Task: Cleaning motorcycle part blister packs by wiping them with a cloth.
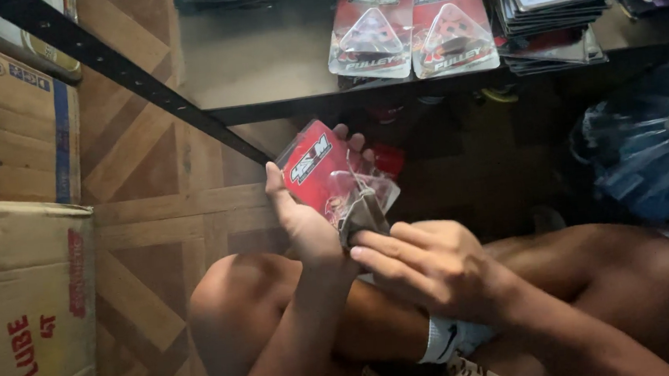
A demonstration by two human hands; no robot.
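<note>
Carefully, you are gripping the red-and-clear plastic blister pack upright in your left hand above your knees while your right hand is pinching its lower edge, so be keeping both holds firm, fingers steady.

Red packet's lower end — behind hands

A small red blister pack with a clear plastic front stands tilted, its top leaning left, clasped between the left fingers behind it and the right fingers pinching its lower edge.
</note>
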